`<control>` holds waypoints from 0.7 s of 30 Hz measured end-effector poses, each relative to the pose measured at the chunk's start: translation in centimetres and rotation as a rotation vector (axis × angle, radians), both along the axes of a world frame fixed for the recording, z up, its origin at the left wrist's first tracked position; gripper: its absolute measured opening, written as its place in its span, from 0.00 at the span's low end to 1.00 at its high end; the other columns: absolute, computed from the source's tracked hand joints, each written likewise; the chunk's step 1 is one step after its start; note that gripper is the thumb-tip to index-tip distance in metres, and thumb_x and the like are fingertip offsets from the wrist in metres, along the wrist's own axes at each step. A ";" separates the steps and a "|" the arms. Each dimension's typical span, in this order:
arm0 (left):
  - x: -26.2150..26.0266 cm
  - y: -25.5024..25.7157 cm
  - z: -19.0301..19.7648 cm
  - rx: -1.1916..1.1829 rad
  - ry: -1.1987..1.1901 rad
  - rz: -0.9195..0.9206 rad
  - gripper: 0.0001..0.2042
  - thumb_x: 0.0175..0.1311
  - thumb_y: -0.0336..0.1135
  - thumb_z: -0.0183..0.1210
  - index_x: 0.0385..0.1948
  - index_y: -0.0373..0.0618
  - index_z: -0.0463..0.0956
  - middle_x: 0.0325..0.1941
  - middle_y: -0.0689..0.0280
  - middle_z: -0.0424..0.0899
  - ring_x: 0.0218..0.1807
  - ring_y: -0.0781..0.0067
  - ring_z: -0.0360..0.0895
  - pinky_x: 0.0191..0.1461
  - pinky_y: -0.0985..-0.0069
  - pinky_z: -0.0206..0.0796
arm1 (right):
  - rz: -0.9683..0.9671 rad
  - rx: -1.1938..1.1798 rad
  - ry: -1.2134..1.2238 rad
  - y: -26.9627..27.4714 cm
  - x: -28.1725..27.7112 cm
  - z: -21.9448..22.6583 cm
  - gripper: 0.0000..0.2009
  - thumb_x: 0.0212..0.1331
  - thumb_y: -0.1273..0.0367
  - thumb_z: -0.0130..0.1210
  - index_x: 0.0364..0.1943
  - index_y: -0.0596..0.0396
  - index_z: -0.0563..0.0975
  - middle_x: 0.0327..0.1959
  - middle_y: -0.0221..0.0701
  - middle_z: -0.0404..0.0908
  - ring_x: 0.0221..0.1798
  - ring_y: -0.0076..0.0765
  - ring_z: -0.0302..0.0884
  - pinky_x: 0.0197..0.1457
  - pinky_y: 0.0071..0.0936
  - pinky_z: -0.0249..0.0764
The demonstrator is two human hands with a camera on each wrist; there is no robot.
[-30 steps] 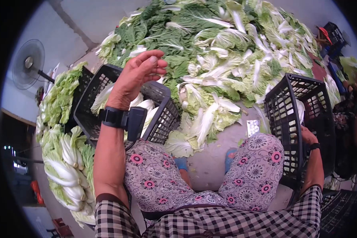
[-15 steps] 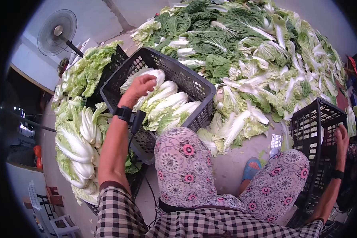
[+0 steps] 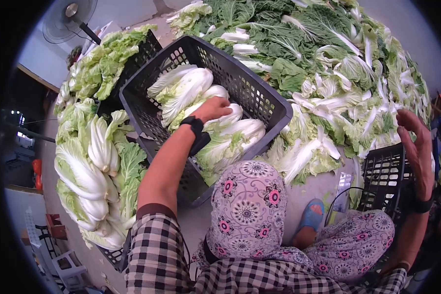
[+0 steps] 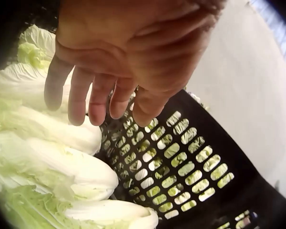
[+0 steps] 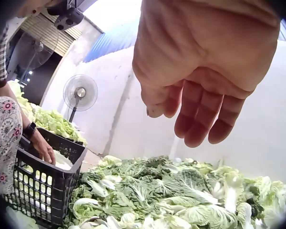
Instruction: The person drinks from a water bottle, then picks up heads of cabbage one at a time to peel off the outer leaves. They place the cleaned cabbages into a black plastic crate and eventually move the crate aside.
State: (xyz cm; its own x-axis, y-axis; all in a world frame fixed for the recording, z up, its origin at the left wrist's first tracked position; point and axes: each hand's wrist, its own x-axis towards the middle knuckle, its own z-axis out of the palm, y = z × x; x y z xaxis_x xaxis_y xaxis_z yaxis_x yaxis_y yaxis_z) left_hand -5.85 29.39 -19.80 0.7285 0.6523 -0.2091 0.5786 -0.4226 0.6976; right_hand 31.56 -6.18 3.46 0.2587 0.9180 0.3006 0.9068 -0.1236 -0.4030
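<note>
In the head view a black crate (image 3: 274,105) on the left holds several pale cabbages (image 3: 191,90) lying side by side. My left hand (image 3: 212,110) is over them, palm down; the left wrist view shows its fingers relaxed above the cabbages (image 4: 81,176) beside the crate's slotted wall (image 4: 190,162). Whether it touches a cabbage I cannot tell. My right hand (image 3: 416,142) is raised above a second black crate (image 3: 384,171) at the right; in the right wrist view this hand (image 5: 200,62) holds nothing, its fingers loosely bent.
A large heap of loose leaves (image 3: 328,68) spreads behind the crates. More cabbages (image 3: 85,188) are stacked at the far left, near a standing fan (image 3: 71,11). A blue sandal (image 3: 312,215) is on the floor between the crates. Plastic stools (image 3: 68,269) stand at the lower left.
My left hand has gone from above the left crate down over its cabbages. My right hand has come up out of the right crate. The head view has turned left.
</note>
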 end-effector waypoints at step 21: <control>5.0 -5.6 -4.6 0.200 0.358 -0.224 0.40 0.32 0.47 0.72 0.51 0.42 0.64 0.50 0.51 0.72 0.55 0.50 0.68 0.57 0.62 0.62 | 0.091 -0.278 0.108 3.2 -3.6 -4.2 0.18 0.51 0.71 0.57 0.47 0.63 0.73 0.37 0.42 0.80 0.40 0.41 0.77 0.47 0.32 0.72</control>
State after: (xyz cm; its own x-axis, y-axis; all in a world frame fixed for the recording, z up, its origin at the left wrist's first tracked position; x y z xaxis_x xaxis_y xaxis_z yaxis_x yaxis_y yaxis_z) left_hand -0.85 23.79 -24.43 0.7607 0.5405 -0.3594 0.6475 -0.6702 0.3627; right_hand 27.95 -2.97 -0.74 0.1886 0.9820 0.0104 0.8731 -0.1628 -0.4595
